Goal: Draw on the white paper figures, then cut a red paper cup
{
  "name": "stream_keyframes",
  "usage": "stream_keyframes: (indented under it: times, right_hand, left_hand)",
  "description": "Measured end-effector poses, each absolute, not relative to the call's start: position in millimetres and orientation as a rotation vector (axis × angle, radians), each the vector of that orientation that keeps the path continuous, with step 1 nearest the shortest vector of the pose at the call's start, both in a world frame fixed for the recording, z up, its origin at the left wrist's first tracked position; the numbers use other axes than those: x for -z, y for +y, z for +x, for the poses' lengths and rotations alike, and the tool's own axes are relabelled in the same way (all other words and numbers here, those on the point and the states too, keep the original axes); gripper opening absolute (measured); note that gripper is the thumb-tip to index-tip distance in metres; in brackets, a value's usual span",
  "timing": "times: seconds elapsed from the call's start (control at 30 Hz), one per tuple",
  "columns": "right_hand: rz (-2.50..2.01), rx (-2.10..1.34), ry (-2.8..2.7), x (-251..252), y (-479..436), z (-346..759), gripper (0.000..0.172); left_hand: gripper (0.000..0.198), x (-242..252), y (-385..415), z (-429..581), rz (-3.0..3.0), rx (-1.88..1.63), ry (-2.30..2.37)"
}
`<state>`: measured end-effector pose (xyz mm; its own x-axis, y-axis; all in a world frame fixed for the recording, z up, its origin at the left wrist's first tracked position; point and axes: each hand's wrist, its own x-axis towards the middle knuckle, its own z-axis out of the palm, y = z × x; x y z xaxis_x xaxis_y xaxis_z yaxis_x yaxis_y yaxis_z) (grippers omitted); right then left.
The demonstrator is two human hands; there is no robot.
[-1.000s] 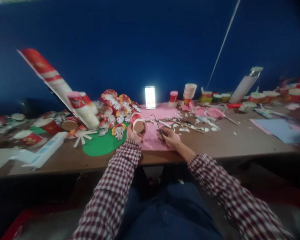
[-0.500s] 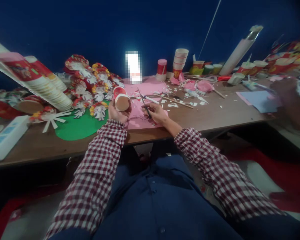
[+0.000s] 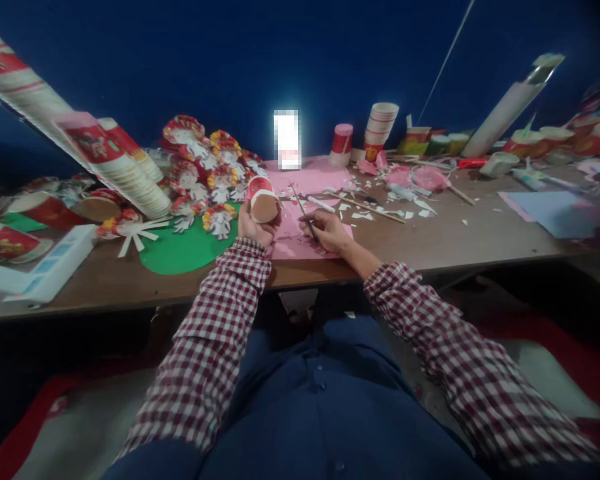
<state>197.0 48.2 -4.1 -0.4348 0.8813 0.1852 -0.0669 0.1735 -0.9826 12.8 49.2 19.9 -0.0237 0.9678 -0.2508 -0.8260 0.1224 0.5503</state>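
A red and white paper cup (image 3: 263,199) rests tilted in my left hand (image 3: 256,230), its tan round end facing me. My fingers are wrapped around its sides. To the right, my right hand (image 3: 329,231) is closed on dark scissors (image 3: 306,217), whose narrow blades point up and away, a short gap from the cup. Under both hands lies pink paper (image 3: 293,248), strewn with small scraps. A white pen-like stick (image 3: 321,203) lies just beyond my right hand.
Left of my hands, cut-paper figures (image 3: 221,177) are piled by a green sheet (image 3: 180,257). Long stacks of cups (image 3: 135,170) lean further left. A bright pixelated screen (image 3: 287,140) stands behind. White scraps, wooden sticks and a cup stack (image 3: 380,127) are to the right.
The view has turned slightly left, so everything sits further right in the picture. My hands keep the same hold on the cup and the scissors.
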Motion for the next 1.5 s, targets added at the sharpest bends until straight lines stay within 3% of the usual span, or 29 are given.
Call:
stream_keyframes:
  times: [0.57,0.73,1.1,1.5]
  right_hand:
    - [-0.799,-1.572,-1.516,-19.6,57.2,194.7,0.043]
    - [-0.789,-1.520,-1.464,-33.4,70.5,195.8,0.043]
    - [-0.811,-1.452,-1.421,-2.3,94.2,188.6,0.043]
    - [-0.702,-1.426,-1.388,-27.1,95.1,198.0,0.051]
  left_hand:
    - [0.051,-25.9,46.9,14.2,0.288,-1.493,0.668]
    - [0.049,-25.4,47.4,14.2,0.272,-1.487,0.666]
    - [0.041,-24.3,44.2,13.8,0.255,-1.556,0.601]
    - [0.042,-24.8,44.4,12.3,0.254,-1.513,0.565]
